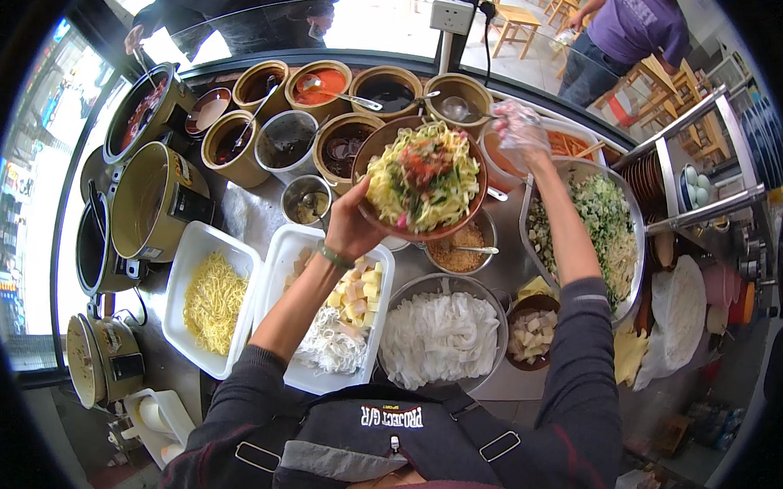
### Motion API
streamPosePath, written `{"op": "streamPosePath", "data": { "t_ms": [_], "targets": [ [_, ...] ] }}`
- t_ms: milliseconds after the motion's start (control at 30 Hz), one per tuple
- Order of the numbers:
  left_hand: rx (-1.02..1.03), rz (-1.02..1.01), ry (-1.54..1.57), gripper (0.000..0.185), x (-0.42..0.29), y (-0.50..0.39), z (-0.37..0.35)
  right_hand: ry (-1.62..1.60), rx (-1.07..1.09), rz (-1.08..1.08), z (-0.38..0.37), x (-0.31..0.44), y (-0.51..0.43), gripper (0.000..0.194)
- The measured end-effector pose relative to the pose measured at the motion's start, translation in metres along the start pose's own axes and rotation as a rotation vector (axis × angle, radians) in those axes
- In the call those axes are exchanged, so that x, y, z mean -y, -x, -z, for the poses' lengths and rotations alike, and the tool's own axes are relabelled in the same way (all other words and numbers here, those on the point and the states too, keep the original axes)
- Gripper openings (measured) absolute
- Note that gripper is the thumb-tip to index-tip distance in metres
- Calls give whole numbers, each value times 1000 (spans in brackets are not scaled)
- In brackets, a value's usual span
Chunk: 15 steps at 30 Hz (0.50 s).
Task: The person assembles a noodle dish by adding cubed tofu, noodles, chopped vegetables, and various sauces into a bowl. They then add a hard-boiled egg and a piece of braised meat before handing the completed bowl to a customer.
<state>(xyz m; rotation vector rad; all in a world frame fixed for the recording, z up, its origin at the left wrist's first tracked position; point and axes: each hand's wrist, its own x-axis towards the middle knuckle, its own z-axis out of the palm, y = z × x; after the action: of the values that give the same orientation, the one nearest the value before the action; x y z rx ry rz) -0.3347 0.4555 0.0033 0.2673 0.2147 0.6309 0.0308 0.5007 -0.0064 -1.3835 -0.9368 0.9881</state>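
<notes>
My left hand [350,223] grips a brown bowl [424,235] from its left side, holding it above the counter. Yellow noodles [394,173] fill the bowl, topped with red sauce [427,161] and chopped greens. My right hand [521,132], in a clear plastic glove, has its fingers closed on the handle of a metal spoon [454,108]. The spoon's head is inside a tan jar [459,80] behind the bowl; the jar's contents are hard to make out. Under the bowl's front edge stands a metal pot of brown crumbs [456,250] with its own spoon.
Sauce jars [320,67] line the back by a glass screen. White tubs of thin yellow noodles [215,296] and pale cubes [361,289], a bowl of white noodles [443,330] and a tray of chopped vegetables [593,213] surround me. Beyond the glass, a person's hand [135,39] holds a utensil in a pot.
</notes>
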Motion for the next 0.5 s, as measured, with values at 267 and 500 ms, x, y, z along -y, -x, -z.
{"op": "streamPosePath", "data": {
  "t_ms": [267, 500],
  "targets": [
    [-142, 126, -54, 56, 38, 59, 2, 1206, -100, 13, 5, 25, 37, 45],
    [-115, 165, -48, 59, 60, 58, 3, 1093, 67, -133, 47, 11, 74, 30]
  ]
}}
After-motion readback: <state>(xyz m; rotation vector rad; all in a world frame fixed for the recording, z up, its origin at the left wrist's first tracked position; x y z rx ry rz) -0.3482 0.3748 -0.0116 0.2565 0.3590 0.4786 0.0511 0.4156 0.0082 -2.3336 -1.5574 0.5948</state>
